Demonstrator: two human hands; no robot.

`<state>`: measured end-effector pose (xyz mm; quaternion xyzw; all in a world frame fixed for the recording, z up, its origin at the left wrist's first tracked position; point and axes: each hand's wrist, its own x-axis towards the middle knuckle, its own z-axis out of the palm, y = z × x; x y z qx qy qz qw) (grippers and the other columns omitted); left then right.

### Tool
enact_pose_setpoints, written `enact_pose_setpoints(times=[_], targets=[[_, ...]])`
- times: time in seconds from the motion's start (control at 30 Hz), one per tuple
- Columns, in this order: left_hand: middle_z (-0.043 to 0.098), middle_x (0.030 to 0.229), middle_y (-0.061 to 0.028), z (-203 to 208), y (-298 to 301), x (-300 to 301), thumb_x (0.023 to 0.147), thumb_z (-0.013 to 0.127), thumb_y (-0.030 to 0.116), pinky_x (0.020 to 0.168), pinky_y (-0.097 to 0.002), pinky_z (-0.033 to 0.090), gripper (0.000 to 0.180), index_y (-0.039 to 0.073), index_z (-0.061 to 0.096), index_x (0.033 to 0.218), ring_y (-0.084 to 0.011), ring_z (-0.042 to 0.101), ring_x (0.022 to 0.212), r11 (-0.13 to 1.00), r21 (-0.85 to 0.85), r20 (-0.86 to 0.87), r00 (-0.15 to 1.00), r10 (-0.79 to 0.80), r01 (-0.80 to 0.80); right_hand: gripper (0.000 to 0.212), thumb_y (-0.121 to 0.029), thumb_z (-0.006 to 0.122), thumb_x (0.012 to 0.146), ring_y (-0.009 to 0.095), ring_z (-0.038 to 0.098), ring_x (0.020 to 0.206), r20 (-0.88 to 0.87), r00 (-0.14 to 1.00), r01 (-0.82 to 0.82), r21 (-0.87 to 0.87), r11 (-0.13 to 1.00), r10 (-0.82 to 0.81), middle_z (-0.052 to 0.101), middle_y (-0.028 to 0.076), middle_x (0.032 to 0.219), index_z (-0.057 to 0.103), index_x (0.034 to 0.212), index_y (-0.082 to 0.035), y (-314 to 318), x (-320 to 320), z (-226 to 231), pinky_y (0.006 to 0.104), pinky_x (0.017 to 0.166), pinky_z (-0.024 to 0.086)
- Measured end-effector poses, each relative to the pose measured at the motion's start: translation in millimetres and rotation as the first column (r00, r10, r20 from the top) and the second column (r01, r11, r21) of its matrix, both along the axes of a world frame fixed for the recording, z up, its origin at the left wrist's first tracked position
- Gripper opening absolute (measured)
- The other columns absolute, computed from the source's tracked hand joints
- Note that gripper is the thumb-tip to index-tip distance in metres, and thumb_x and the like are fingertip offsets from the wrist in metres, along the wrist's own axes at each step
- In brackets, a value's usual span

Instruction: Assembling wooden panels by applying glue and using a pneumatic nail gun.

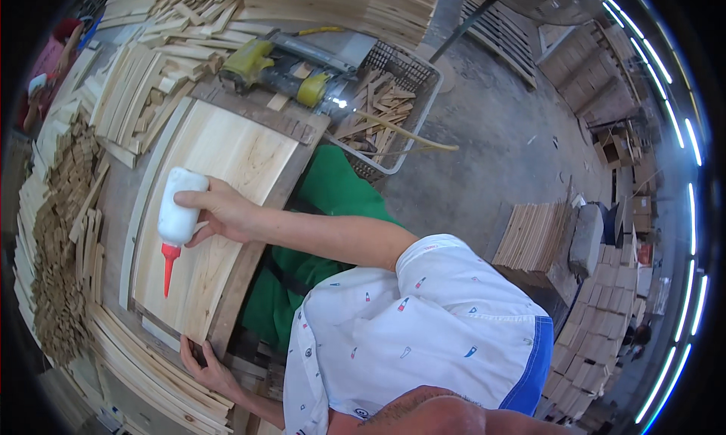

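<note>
From the head view, we see our right grip [227, 212] closed around a white bottle [179, 208], the thumb across its near face and the other fingers reaching behind. The bottle is tilted nozzle-down over a pale wooden board [234, 151], its red nozzle [169, 269] aimed toward the far lower part of the wood. Whether the tip touches the surface, we cannot tell. Our left grip [210, 373] is spread, fingertips at the lower end of the board, pinching nothing that we can make out.

The board lies flat on the tabletop [115, 231], with a grey strip [144, 208] along its far side. Beyond sit heaps of wooden sticks [64, 291]; a yellow-green power tool [249, 61] rests past the board's upper end, and a basket [408, 71] of wood scraps [382, 106] stands near it.

We judge the bottle light and soft-walled, so it should give under a squeeze; smooth plastic could turn slippery if wet. The thick white body, where the thumb sits, looks the best place to hold; the thin nozzle seems likelier to bend. The board looks stiff and fairly light for its breadth, probably easy to slide, and best steadied by its edges or end, clear of the nozzle.
</note>
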<state>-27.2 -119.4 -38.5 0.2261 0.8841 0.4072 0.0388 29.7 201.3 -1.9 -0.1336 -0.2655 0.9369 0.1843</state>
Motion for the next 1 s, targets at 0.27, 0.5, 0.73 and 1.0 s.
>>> enact_pose_setpoints(times=[0.27,0.5,0.73,1.0], targets=[[0.053,0.128,-0.012,-7,-1,3,0.089,0.06,0.001,0.102,-0.0346,0.039,0.043,0.001,0.053,0.131,-0.0232,0.052,0.115,0.998,0.05,0.038,0.999,0.021,-0.023,0.05,-0.021,0.069,0.084,0.032,0.062,0.103,0.049,0.998,-0.04,0.104,0.994,0.035,0.057,0.015,0.113,0.043,0.124,-0.004,-10,-31,-3,0.0488,0.069,0.059],[0.06,0.122,-0.0124,1,0,0,0.075,0.068,-0.002,0.1,-0.0367,0.041,0.045,0.005,0.062,0.119,-0.028,0.054,0.114,0.997,0.019,-0.041,0.996,0.073,-0.072,0.032,-0.02,0.067,0.087,0.023,0.064,0.1,0.139,0.99,-0.089,0.378,0.921,0.039,0.063,0.009,0.108,0.058,0.114,-0.004,-13,-77,-6,0.0428,0.078,0.06],[0.064,0.115,-0.009,12,-1,0,0.07,0.072,-0.002,0.095,-0.0365,0.047,0.048,0.007,0.064,0.117,-0.0276,0.056,0.112,0.991,0.082,-0.038,0.993,0.111,-0.107,0.054,-0.017,0.074,0.083,0.024,0.061,0.103,0.078,0.996,-0.083,0.544,0.835,0.048,0.054,0.012,0.115,0.042,0.123,-0.001,-36,-123,13,0.0374,0.078,0.06],[0.065,0.114,-0.0085,11,-2,1,0.07,0.073,-0.001,0.094,-0.0365,0.047,0.048,0.007,0.064,0.116,-0.0269,0.057,0.11,0.989,0.111,-0.042,0.994,0.106,-0.1,0.057,-0.018,0.075,0.082,0.023,0.06,0.103,0.04,0.998,-0.064,0.663,0.746,0.05,0.054,0.012,0.115,0.042,0.126,-0.001,-71,-157,-3,0.0353,0.079,0.059]])
